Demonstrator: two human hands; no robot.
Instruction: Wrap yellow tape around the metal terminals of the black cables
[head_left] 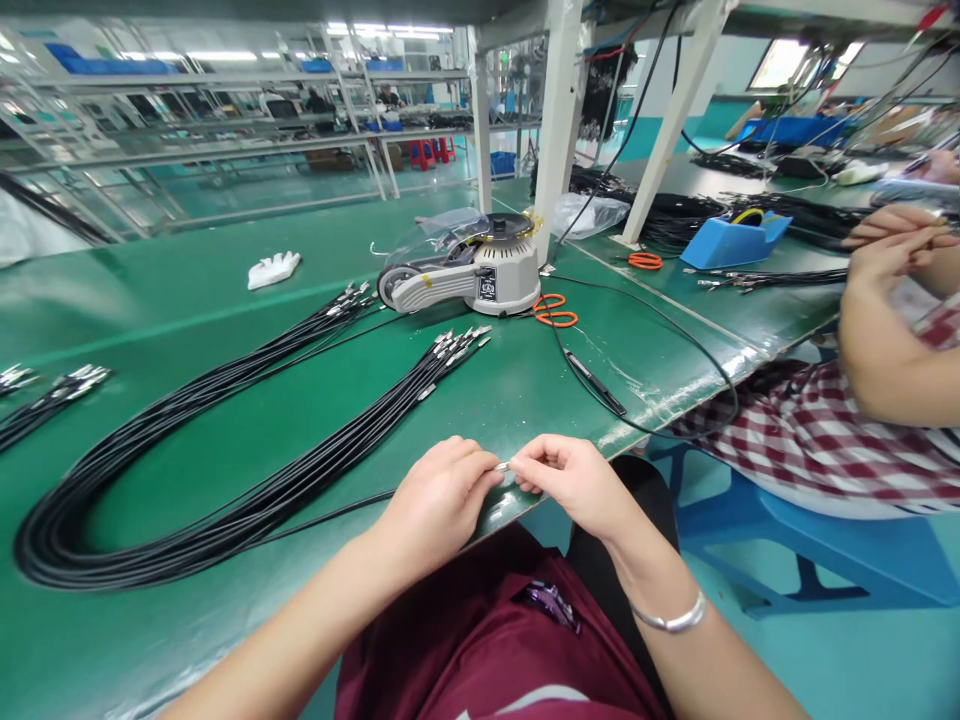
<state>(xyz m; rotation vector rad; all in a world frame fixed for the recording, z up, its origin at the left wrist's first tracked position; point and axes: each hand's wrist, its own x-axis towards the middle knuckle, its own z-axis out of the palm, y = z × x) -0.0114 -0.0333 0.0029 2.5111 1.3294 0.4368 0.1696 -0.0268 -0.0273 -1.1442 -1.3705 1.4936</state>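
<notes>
My left hand (pixel 439 500) is closed around one black cable (pixel 341 512) near the table's front edge. A small silvery connector (pixel 502 466) at that cable's end shows between my two hands. The fingertips of my right hand (pixel 570 480) are pinched together at the connector's tip; exactly how they grip it is partly hidden. From my left hand the cable runs left along a large bundle of black cables (pixel 292 490), bent in a U on the green table. The bundle's metal-tipped ends (pixel 457 348) lie beyond my hands.
A round grey tape dispenser (pixel 506 275) stands behind the cables, with orange-handled scissors (pixel 555 312) and a black cutter knife (pixel 595 382) nearby. A crumpled white glove (pixel 274 270) lies farther left. On the right sit a blue tape holder (pixel 735 240) and a co-worker's hands (pixel 896 245).
</notes>
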